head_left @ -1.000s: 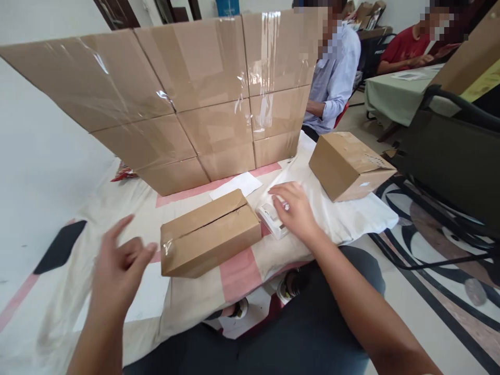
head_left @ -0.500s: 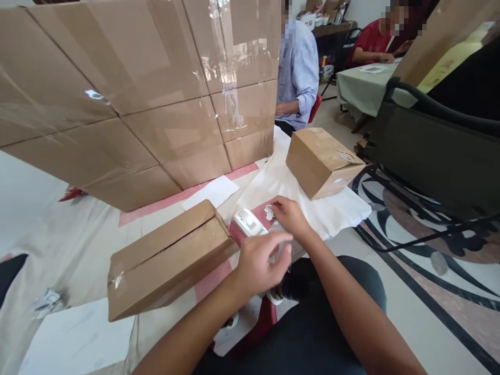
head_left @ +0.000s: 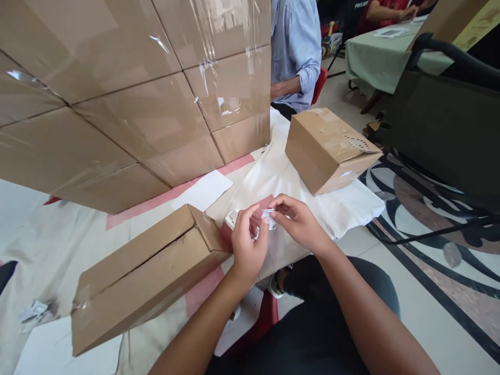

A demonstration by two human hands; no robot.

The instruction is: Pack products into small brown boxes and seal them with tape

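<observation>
My left hand (head_left: pixel 247 245) and my right hand (head_left: pixel 299 221) meet above the table edge, both pinching a small clear plastic packet (head_left: pixel 269 217) with something white in it. Just behind my left hand lies a small white device (head_left: pixel 231 219), mostly hidden by the hand. A long closed cardboard box (head_left: pixel 144 276) lies to the left of my hands on the cloth-covered table (head_left: pixel 70 245).
A taped cardboard wall (head_left: pixel 128 94) stands across the back. A second cardboard box (head_left: pixel 330 148) sits at the right on a white cloth. A white paper sheet (head_left: pixel 203 190) lies by the wall. A person in a blue shirt (head_left: pixel 295 49) sits behind; a dark chair (head_left: pixel 445 120) stands right.
My left hand came in from the far left to meet my right hand. The small packet was lifted off the table and is now held between both hands. The view shifted down and right.
</observation>
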